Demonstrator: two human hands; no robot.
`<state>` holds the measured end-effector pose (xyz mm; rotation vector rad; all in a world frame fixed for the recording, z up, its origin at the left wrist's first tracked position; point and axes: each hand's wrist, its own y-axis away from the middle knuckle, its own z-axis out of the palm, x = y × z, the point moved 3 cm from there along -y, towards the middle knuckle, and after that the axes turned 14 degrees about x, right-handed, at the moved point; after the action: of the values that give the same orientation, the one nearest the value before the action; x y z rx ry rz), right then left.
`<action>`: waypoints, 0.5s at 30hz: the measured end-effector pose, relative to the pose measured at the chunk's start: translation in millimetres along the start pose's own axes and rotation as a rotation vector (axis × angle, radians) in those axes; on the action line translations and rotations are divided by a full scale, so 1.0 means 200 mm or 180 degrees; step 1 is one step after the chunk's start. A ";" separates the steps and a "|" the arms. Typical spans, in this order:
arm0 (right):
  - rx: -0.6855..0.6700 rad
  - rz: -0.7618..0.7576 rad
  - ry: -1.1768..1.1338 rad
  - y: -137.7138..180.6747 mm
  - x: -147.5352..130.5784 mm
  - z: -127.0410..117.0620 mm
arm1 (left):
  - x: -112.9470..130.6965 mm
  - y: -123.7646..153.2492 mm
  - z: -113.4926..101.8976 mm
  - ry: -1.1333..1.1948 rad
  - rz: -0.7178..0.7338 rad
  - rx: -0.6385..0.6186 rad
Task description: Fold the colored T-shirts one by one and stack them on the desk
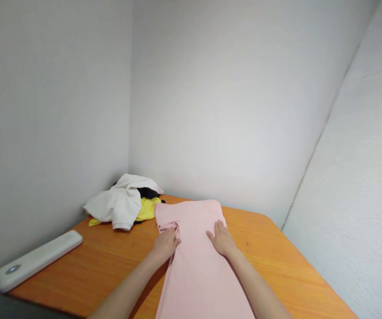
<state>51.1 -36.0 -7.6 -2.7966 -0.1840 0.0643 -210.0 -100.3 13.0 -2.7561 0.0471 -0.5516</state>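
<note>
A pink garment (pixel 200 261) lies lengthwise on the wooden table, from its far part to the bottom of the view. Its kind cannot be told, since the near end runs out of view. On its left edge my left hand (pixel 167 243) is closed, with bunched cloth in front of its fingers. My right hand (pixel 222 239) rests flat near the right edge, fingers stretched out and pressing on the cloth. Creases gather beside my left hand, while the middle of the fabric looks smooth.
White, yellow and black clothes (pixel 121 199) are heaped at the table's far left corner. A white power strip (pixel 41 259) with a lit button and cord lies along the left edge. Walls stand behind and on both sides of the orange-brown table (pixel 270 257).
</note>
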 end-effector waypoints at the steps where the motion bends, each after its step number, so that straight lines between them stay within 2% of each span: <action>1: -0.0064 0.0065 0.0055 -0.03 0.01 0.03 | -0.01 0.00 0.00 -0.0004 0.0011 -0.0008; 4: -0.0253 0.0311 0.0164 -0.11 0.01 0.06 | -0.02 -0.01 0.02 -0.0057 0.0009 -0.0002; 6: -0.0318 0.0319 0.0062 -0.17 -0.06 0.05 | 0.00 -0.01 0.04 -0.0113 -0.0011 0.0008; 10: -0.0458 -0.0438 -0.0781 -0.29 -0.29 0.04 | -0.01 -0.02 0.03 -0.0088 0.0004 -0.0025; 12: -0.0554 -0.0615 -0.1112 -0.32 -0.38 0.05 | -0.06 -0.04 -0.01 -0.0179 -0.0046 0.0045; 15: -0.0561 -0.0694 -0.1169 -0.34 -0.44 0.09 | -0.19 -0.14 -0.07 -0.0558 -0.0311 0.0153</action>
<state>-45.5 21.2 0.1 -2.8933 -0.6075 0.5333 -251.3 -73.9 19.6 -2.7590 -0.1406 -0.3287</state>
